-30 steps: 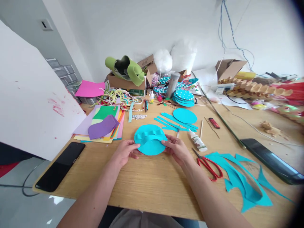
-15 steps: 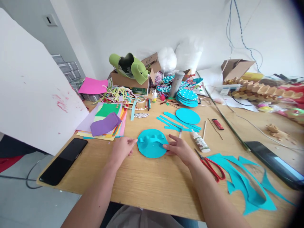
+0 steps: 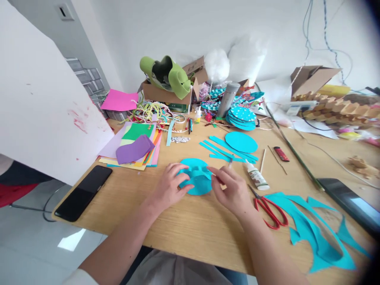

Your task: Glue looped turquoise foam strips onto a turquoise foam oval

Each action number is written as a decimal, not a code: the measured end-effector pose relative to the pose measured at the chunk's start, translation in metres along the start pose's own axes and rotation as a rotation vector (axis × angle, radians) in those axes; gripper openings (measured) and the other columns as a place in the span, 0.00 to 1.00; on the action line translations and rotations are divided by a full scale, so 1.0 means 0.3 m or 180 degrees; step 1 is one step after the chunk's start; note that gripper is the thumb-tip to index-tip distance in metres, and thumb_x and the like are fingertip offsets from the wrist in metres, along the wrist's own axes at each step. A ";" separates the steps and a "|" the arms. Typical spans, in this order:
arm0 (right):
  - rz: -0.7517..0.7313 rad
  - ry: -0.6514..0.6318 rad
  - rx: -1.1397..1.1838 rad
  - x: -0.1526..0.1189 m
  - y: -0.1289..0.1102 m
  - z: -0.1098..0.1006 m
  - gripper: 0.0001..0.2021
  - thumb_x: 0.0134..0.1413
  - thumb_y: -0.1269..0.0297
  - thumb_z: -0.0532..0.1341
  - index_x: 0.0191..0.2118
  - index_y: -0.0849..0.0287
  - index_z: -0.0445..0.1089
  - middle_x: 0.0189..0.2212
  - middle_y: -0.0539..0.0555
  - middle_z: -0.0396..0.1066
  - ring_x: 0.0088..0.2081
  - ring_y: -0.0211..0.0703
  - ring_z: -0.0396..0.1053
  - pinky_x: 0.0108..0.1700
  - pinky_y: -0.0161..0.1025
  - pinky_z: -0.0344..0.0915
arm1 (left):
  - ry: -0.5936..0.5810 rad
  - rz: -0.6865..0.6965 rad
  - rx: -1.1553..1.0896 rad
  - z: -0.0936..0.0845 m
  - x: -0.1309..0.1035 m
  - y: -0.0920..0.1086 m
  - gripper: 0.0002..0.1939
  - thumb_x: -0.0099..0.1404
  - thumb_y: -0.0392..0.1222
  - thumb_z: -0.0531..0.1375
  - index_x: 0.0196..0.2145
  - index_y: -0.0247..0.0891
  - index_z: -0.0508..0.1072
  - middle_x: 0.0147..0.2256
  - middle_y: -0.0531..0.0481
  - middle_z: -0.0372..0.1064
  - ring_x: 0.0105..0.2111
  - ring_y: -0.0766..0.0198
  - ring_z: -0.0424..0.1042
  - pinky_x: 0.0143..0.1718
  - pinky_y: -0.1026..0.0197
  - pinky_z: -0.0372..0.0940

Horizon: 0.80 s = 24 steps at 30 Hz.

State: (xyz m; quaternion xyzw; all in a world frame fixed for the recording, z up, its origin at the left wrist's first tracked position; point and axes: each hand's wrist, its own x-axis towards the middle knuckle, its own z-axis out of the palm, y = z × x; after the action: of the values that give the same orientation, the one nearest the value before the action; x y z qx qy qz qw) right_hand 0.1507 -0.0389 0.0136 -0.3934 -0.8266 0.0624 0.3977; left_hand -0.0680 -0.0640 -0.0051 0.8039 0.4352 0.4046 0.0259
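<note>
A bright blue disc (image 3: 196,190) lies on the wooden table in front of me. Across its upper part runs a wavy blue strip (image 3: 200,173), raised in small loops. My left hand (image 3: 171,183) covers the disc's left edge, its fingers spread and curved over it, thumb low and fingertips near the strip's left end. At the right side, my right hand (image 3: 229,185) has its index finger and thumb drawn together at the strip's right end. The fingers partly hide both ends of the strip.
Right of my hands are a white glue bottle (image 3: 257,177), red-handled scissors (image 3: 271,211) and blue offcuts (image 3: 314,233). Another blue disc (image 3: 241,142) and blue strips (image 3: 219,149) lie beyond. A phone (image 3: 84,193) and coloured sheets (image 3: 135,149) are on the left.
My left hand has moved from beside the disc to over its left part, with fingers spread. My right hand has closed its fingers at the strip's right end. The view has shifted slightly.
</note>
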 end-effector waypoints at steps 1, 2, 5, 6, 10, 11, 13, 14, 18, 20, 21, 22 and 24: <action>-0.0192 -0.0158 -0.0040 -0.006 -0.011 0.006 0.14 0.60 0.68 0.53 0.48 0.63 0.72 0.24 0.51 0.67 0.25 0.37 0.64 0.29 0.34 0.60 | -0.0103 0.0059 0.0015 0.002 -0.001 0.006 0.05 0.62 0.43 0.63 0.33 0.39 0.74 0.49 0.44 0.68 0.51 0.53 0.64 0.52 0.47 0.63; -0.0326 -0.0285 -0.0119 -0.012 -0.018 0.011 0.15 0.60 0.69 0.53 0.48 0.64 0.71 0.23 0.51 0.67 0.24 0.36 0.64 0.28 0.34 0.59 | -0.0191 0.0113 0.0033 0.003 -0.002 0.011 0.05 0.62 0.43 0.62 0.33 0.39 0.75 0.50 0.44 0.67 0.53 0.53 0.62 0.53 0.46 0.62; -0.0514 -0.0431 -0.0464 -0.024 -0.023 0.026 0.14 0.60 0.68 0.53 0.48 0.64 0.72 0.23 0.51 0.70 0.24 0.36 0.65 0.29 0.34 0.57 | -0.0295 0.0177 0.0098 0.009 -0.006 0.015 0.05 0.63 0.43 0.62 0.35 0.41 0.77 0.51 0.44 0.67 0.54 0.52 0.60 0.55 0.44 0.61; -0.0542 -0.0445 -0.0559 -0.026 -0.022 0.030 0.14 0.60 0.68 0.53 0.48 0.64 0.72 0.23 0.51 0.70 0.24 0.35 0.65 0.28 0.34 0.57 | -0.0291 0.0166 0.0118 0.010 -0.007 0.014 0.06 0.63 0.42 0.62 0.36 0.41 0.77 0.51 0.44 0.67 0.54 0.52 0.60 0.56 0.44 0.61; -0.0557 -0.0464 -0.0769 -0.028 -0.018 0.037 0.15 0.61 0.69 0.53 0.49 0.64 0.72 0.23 0.51 0.71 0.23 0.35 0.65 0.28 0.34 0.54 | -0.0242 0.0107 0.0151 0.016 -0.010 0.009 0.05 0.63 0.41 0.62 0.35 0.40 0.78 0.51 0.44 0.67 0.55 0.52 0.60 0.55 0.44 0.62; -0.0556 -0.0471 -0.0795 -0.028 -0.019 0.038 0.16 0.61 0.69 0.53 0.50 0.64 0.71 0.23 0.51 0.71 0.23 0.35 0.65 0.27 0.34 0.54 | -0.0240 0.0097 0.0149 0.017 -0.011 0.008 0.05 0.63 0.41 0.62 0.34 0.40 0.78 0.51 0.45 0.67 0.55 0.52 0.60 0.55 0.44 0.62; -0.0549 -0.0492 -0.0859 -0.029 -0.021 0.041 0.17 0.60 0.69 0.53 0.51 0.64 0.71 0.23 0.51 0.71 0.22 0.35 0.64 0.27 0.35 0.53 | -0.0237 0.0080 0.0147 0.018 -0.012 0.008 0.05 0.63 0.41 0.62 0.35 0.40 0.78 0.50 0.45 0.67 0.55 0.52 0.60 0.55 0.44 0.62; -0.0549 -0.0502 -0.0894 -0.030 -0.022 0.044 0.17 0.60 0.69 0.53 0.51 0.64 0.71 0.23 0.51 0.71 0.22 0.35 0.64 0.26 0.35 0.52 | -0.0232 0.0072 0.0150 0.018 -0.012 0.008 0.05 0.63 0.41 0.62 0.35 0.40 0.78 0.50 0.44 0.67 0.55 0.52 0.60 0.55 0.44 0.62; -0.0523 -0.0548 -0.1015 -0.038 -0.021 0.059 0.18 0.58 0.70 0.52 0.51 0.63 0.71 0.22 0.51 0.71 0.22 0.34 0.63 0.26 0.35 0.50 | -0.0243 0.0047 0.0178 0.014 -0.013 0.007 0.06 0.63 0.41 0.61 0.36 0.39 0.77 0.50 0.44 0.68 0.55 0.53 0.60 0.56 0.45 0.62; -0.0503 -0.0570 -0.1051 -0.040 -0.020 0.066 0.18 0.57 0.71 0.53 0.51 0.63 0.71 0.22 0.51 0.71 0.22 0.34 0.63 0.26 0.35 0.50 | -0.0264 0.0038 0.0190 0.011 -0.012 0.006 0.06 0.64 0.41 0.61 0.36 0.38 0.77 0.49 0.44 0.68 0.54 0.53 0.60 0.56 0.46 0.62; -0.0494 -0.0576 -0.1068 -0.041 -0.019 0.069 0.18 0.57 0.71 0.53 0.51 0.63 0.71 0.22 0.51 0.71 0.22 0.35 0.64 0.26 0.35 0.50 | -0.0278 0.0033 0.0197 0.009 -0.012 0.006 0.07 0.64 0.42 0.61 0.36 0.38 0.77 0.49 0.44 0.68 0.54 0.53 0.60 0.55 0.46 0.62; -0.0486 -0.0578 -0.1083 -0.041 -0.019 0.071 0.18 0.57 0.71 0.53 0.51 0.63 0.71 0.22 0.51 0.71 0.22 0.35 0.64 0.26 0.35 0.50 | -0.0291 0.0028 0.0204 0.009 -0.011 0.006 0.07 0.64 0.42 0.61 0.36 0.38 0.77 0.49 0.44 0.68 0.54 0.53 0.60 0.55 0.46 0.62; -0.0478 -0.0583 -0.1106 -0.041 -0.019 0.073 0.18 0.57 0.71 0.53 0.51 0.62 0.71 0.22 0.51 0.71 0.22 0.35 0.64 0.26 0.35 0.50 | -0.0303 0.0024 0.0210 0.008 -0.010 0.006 0.07 0.64 0.42 0.61 0.36 0.38 0.77 0.49 0.44 0.68 0.54 0.53 0.61 0.55 0.46 0.62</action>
State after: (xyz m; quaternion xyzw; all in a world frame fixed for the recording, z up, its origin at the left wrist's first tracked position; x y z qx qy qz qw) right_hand 0.1363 -0.0467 -0.0063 -0.3860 -0.8846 -0.0755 0.2507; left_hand -0.0661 -0.0666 -0.0081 0.8243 0.4435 0.3514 0.0185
